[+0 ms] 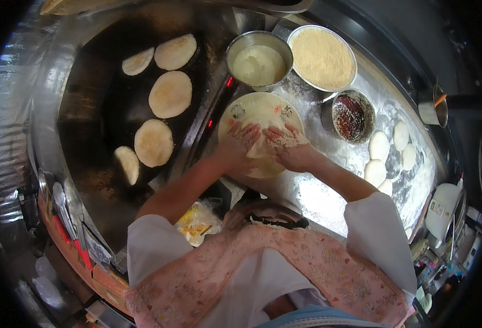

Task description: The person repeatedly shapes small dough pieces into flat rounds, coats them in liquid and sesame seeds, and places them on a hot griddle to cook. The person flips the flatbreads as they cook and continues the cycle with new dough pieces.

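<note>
My left hand [243, 143] and my right hand [288, 143] lie with fingers spread on a pale dough round [261, 149], on a large round plate [261, 100] with a floral pattern. Crumbs cling to the back of my right hand. Beyond the plate stands a metal bowl [259, 65] with pale contents. Beside it is a white-rimmed basin [322, 57] full of tan crumbs or seeds. To the right, a metal pot [352, 117] holds dark red liquid with bits floating on it.
At left, several flatbreads [153, 143] lie on a dark griddle [101, 102]. Several dough pieces [379, 146] rest on the floured metal counter [421, 180] at right. Red-handled tools [81, 246] lie at lower left; a plastic bag [198, 221] is near my left forearm. A white appliance [442, 211] stands far right.
</note>
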A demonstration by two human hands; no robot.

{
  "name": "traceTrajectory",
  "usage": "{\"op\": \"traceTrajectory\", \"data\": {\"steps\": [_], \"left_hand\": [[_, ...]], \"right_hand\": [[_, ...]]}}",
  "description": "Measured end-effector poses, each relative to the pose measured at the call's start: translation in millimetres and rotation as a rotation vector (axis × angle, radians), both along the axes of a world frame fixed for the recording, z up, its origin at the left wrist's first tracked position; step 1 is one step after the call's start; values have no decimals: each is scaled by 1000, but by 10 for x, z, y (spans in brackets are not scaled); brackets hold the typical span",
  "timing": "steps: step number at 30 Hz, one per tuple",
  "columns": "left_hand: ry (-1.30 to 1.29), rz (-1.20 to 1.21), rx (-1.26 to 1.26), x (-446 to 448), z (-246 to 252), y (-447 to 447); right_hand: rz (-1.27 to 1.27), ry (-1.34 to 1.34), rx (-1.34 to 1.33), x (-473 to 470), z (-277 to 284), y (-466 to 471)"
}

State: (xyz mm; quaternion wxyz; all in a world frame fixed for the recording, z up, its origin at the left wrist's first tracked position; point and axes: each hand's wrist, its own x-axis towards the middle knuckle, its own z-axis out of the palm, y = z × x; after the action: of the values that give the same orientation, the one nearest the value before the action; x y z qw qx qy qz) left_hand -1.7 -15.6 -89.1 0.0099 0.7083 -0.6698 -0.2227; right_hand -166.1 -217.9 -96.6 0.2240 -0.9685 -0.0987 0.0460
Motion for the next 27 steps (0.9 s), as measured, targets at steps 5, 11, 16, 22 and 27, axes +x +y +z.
{"op": "traceTrajectory", "data": {"steps": [5,11,16,22,27], "left_hand": [[-38,81,146,86,97,-158],[-135,189,154,97,192,-228],[-118,81,148,65,103,-119],[-133,-45,125,-71,-34,64],[-40,44,47,-224,-81,133]], "right_hand": [[-9,-22,-51,241,-127,6],[32,-34,-96,485,-244,-76],[8,-79,-15,499,-269,-172],[118,-135,-178,298,-82,-158],[-79,44,-4,127,178,-77]]}}
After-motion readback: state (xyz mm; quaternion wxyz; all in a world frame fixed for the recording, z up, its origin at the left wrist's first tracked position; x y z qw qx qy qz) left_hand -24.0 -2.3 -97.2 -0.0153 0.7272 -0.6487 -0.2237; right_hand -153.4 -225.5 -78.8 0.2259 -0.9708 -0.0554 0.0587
